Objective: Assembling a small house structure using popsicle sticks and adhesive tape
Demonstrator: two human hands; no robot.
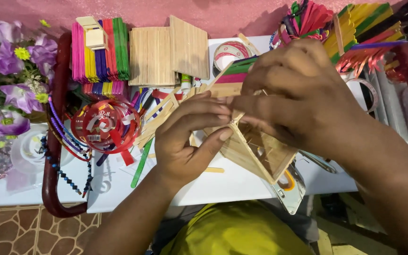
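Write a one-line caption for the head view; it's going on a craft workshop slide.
Left hand and right hand hold a wooden stick frame above a white table.

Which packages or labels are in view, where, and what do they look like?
Red tub: left of the left hand, round clear container with red rim, white label patch, red and white ribbon inside.
Tape roll: top centre behind the right hand, round, white with red printed band.
No screens or signs visible.

Left hand (185, 141) was raised, fingers curled, thumb extended. Right hand (289, 94) was arched, fingers pinching downward beside it.
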